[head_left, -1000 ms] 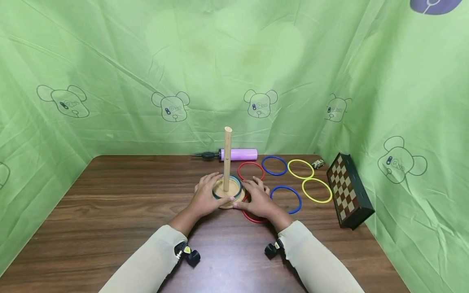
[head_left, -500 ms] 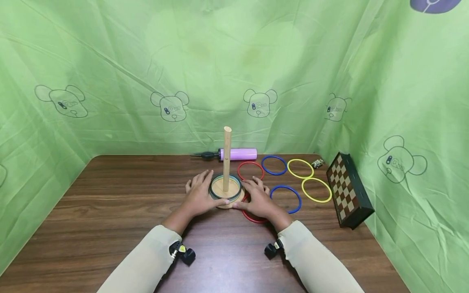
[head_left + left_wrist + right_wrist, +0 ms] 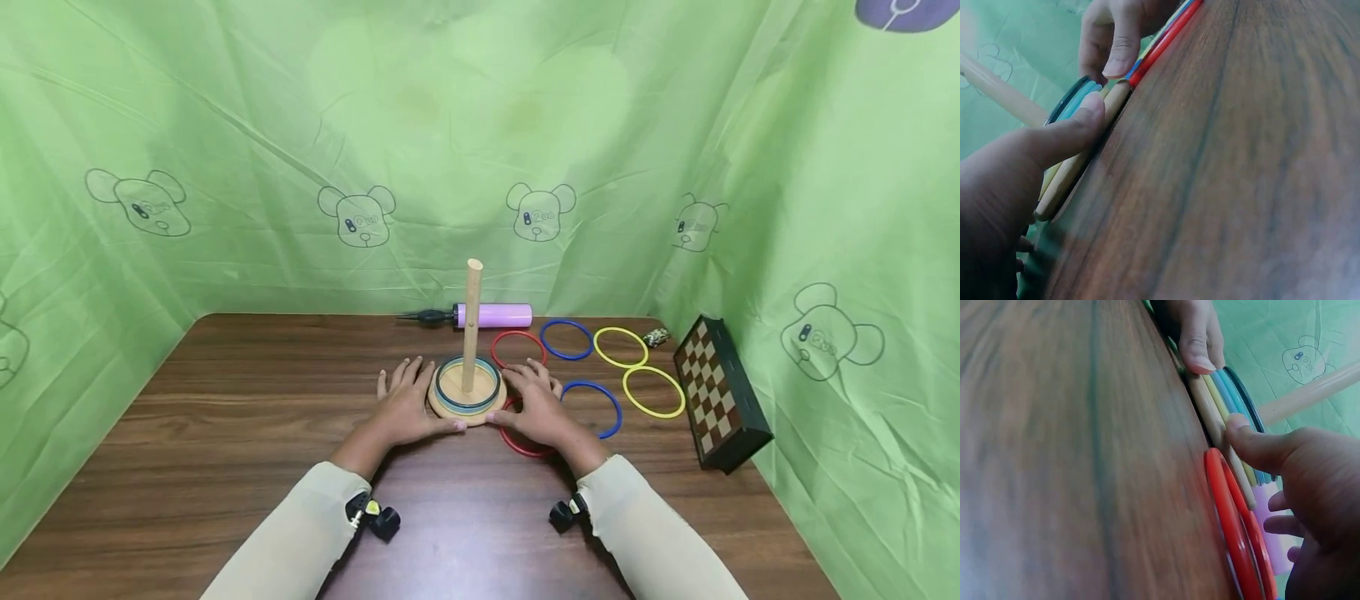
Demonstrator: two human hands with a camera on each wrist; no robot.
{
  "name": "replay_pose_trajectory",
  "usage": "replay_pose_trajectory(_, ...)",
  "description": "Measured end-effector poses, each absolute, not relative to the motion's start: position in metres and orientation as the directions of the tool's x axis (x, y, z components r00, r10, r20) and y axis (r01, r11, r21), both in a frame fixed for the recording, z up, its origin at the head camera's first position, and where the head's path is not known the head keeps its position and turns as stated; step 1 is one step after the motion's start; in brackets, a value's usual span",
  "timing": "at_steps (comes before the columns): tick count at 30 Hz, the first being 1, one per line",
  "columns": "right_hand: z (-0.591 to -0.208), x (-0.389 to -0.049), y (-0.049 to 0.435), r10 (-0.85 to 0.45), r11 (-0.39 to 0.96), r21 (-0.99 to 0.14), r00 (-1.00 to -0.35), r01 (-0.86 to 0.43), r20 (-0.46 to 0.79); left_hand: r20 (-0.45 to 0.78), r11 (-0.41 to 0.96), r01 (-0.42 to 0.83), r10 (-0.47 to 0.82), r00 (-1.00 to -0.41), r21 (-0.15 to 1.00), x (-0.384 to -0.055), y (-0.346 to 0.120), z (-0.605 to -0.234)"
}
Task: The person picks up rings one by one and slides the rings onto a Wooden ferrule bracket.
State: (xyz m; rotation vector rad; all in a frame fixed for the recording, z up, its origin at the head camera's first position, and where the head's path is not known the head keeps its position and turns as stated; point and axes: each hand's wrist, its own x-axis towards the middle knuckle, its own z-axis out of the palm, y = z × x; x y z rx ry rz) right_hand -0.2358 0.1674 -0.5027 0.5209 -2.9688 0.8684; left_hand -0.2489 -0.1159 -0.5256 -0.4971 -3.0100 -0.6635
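In the head view, a wooden ring-toss stand [image 3: 472, 325] stands upright in the middle of the table. Yellow, light blue and dark rings [image 3: 467, 408] are stacked round its peg, low on the round wooden base [image 3: 442, 410]. My left hand [image 3: 405, 412] lies along the base's left side, fingers spread and nearly straight, thumb at the front edge. My right hand [image 3: 536, 408] holds the base's right side, with its thumb at the front and fingers bent behind. In the right wrist view, the right thumb [image 3: 1241, 428] presses against the edge of the base [image 3: 1207, 409].
Two red rings [image 3: 519, 333], two blue rings [image 3: 567, 322] and two yellow rings [image 3: 652, 416] lie right of the stand. One red ring is partly under the right hand. Behind is a purple hand pump [image 3: 498, 316]; far right, a chessboard box [image 3: 723, 396] stands on edge on the table [image 3: 262, 467].
My left hand has slid outward to the left, its fingers spreading away from the stacked rings and its thumb dropping to the base's front edge. My right hand stays at the base.
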Motion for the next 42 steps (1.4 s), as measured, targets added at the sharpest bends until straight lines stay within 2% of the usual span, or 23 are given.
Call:
replay_pose_trajectory(8, -0.492, -0.229, 0.182, -0.283, 0.792, -0.535, -0.953, -0.295, 0.105, 0.067, 0.864, 0.296, 0.295, -0.953, 0.407, -0.244, -0.117, -0.525)
replay_pose_trajectory(16, -0.477, -0.220, 0.217, -0.254, 0.827, -0.494, -0.962, -0.270, 0.099, 0.082, 0.868, 0.299, 0.291, -0.953, 0.396, -0.247, -0.116, -0.526)
replay_pose_trajectory(24, -0.480, -0.213, 0.257, -0.206, 0.843, -0.491, -0.975, -0.221, 0.084, 0.066, 0.871, 0.303, 0.301, -0.951, 0.387, -0.246, -0.116, -0.525)
replay_pose_trajectory(34, -0.484, -0.215, 0.315, -0.254, 0.829, -0.506, -0.966, -0.239, 0.040, 0.062, 0.865, 0.304, 0.306, -0.950, 0.398, -0.248, -0.114, -0.526)
replay_pose_trajectory(42, -0.492, -0.216, 0.330, -0.339, 0.779, -0.545, -0.940, -0.309, 0.049, 0.058, 0.864, 0.300, 0.303, -0.951, 0.404, -0.248, -0.115, -0.527)
